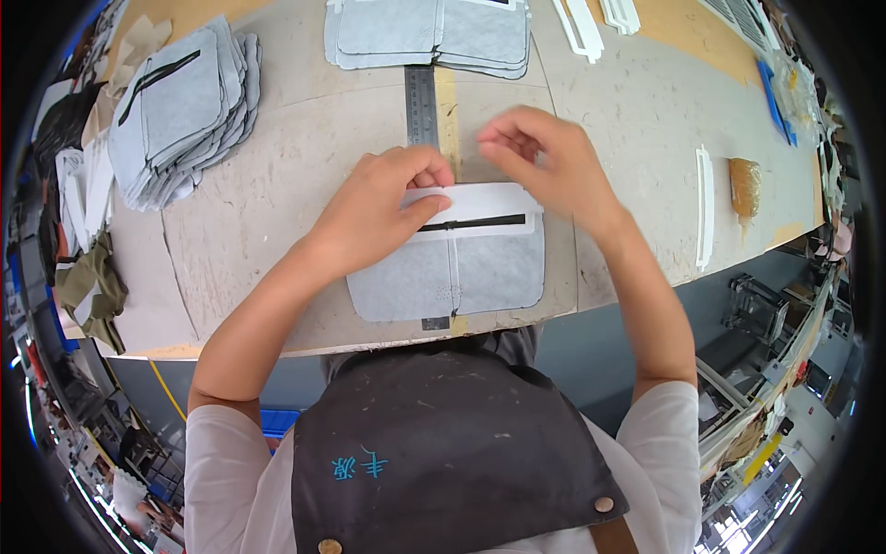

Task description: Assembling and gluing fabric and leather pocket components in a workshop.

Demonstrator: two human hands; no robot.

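A grey fabric panel (498, 272) with rounded lower corners and a seam down its middle lies in front of me near the table edge. Across its upper part lies a white slotted strip (494, 198), and a black band (489, 222) shows through the slot. My left hand (369, 203) pinches the strip's upper left part between thumb and fingers. Raised to the right of the strip's top edge, my right hand (549, 166) has its fingers curled in and slightly blurred, with nothing visible in them. A dark steel ruler (421, 111) runs away from me under the panel.
Stacked grey panels (180, 106) lie at the left, and another stack (388, 32) at the far middle. White slotted pieces (580, 28) are at the far right. A white strip (705, 208) and an amber block (745, 187) lie right. Olive cloth (92, 286) hangs at the left edge.
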